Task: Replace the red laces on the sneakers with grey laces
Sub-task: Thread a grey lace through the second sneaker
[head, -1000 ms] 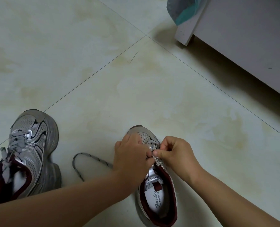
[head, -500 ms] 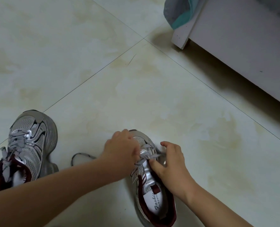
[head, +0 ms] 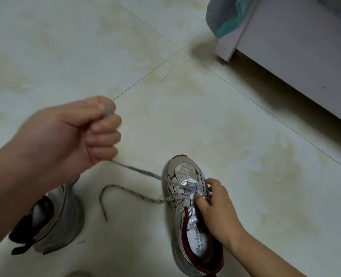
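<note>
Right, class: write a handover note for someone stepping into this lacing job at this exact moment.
Left hand: raised, gripping one end of the grey lace, which runs taut to the lowest eyelets.
Right hand: steadying the right sneaker at the eyelets.
Loose lace end lies on the floor.
Done: left sneaker seems laced, mostly hidden.
Left: upper eyelets, tying.

**One head-worn view, looking steeply down at the floor**

The single wide-angle camera sits above the person's arms, facing forward and down. The raised left hand (head: 69,136) looms close and blurred; the right hand (head: 215,206) and the sneaker (head: 187,196) it holds lie farther below. White furniture (head: 297,62) crosses the upper right corner.
</note>
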Demonstrator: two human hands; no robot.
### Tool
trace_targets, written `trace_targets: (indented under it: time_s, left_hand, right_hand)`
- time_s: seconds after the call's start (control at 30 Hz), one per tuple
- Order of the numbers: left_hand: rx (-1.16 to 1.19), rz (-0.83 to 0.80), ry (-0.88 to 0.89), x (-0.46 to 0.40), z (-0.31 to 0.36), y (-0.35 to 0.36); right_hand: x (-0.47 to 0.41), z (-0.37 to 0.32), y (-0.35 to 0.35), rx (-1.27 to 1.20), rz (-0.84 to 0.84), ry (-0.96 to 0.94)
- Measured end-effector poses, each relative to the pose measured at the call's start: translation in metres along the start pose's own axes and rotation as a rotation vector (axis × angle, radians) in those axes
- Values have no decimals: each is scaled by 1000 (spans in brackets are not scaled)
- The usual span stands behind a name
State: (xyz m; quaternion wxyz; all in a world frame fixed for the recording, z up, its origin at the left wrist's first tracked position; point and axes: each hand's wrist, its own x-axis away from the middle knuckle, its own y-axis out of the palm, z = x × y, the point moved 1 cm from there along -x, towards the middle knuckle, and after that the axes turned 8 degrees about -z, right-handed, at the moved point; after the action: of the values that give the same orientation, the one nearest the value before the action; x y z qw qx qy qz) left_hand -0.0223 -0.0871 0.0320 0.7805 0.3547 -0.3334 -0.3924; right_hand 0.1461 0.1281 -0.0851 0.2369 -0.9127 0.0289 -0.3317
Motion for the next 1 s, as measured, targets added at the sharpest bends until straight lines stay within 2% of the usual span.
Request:
trace_targets:
  time_s: [0.03, 0.1, 0.13, 0.2, 0.3, 0.37, 0.43, 0.5, 0.6, 0.67, 0.77, 0.83, 0.93, 1.0]
  left_hand:
    - [-184, 154, -54, -2, -10, 1]
    - [-720, 432, -145, -10, -41, 3]
    - [-962, 455, -208, -14, -57, 8]
    - [-1370, 397, -299, -24, -91, 9]
    - [-1643, 384, -265, -35, -129, 3]
    - [-1717, 319, -204, -44, -148, 2]
    - [-1712, 277, -181, -53, -159, 1]
    - [-1688, 295, -180, -57, -163, -1]
    - [-1654, 358, -163, -58, -167, -4]
    - [-1627, 402, -164, -56, -171, -5]
    - [-1550, 464, -191, -51, -176, -7]
    - [-1492, 519, -205, -49, -179, -8]
    - [-1435, 583, -210, -49, -182, -9]
    - [-1441, 595, -206, -49, -183, -8]
  right_hand:
    - [0, 0, -1, 19, 4, 0]
    - [0, -2, -6, 68, 32, -49]
    - [0, -5, -9, 103, 54, -101]
    - [-2, -13, -14, 201, 67, -204]
    - [-8, -26, -17, 356, 10, -282]
    - [-11, -31, -22, 294, -2, -245]
    - [-12, -33, -32, -44, -98, -138]
    - [-12, -32, -38, -439, -281, -10]
    - [-17, -26, -43, -722, -371, 175]
    - [-21, -23, -44, -684, -376, 184]
    - [-23, -25, -46, -455, -361, 89]
    - [-25, -26, -47, -532, -392, 96]
    - [-26, -27, -46, -766, -411, 225]
    - [-23, -23, -48, -640, -336, 250]
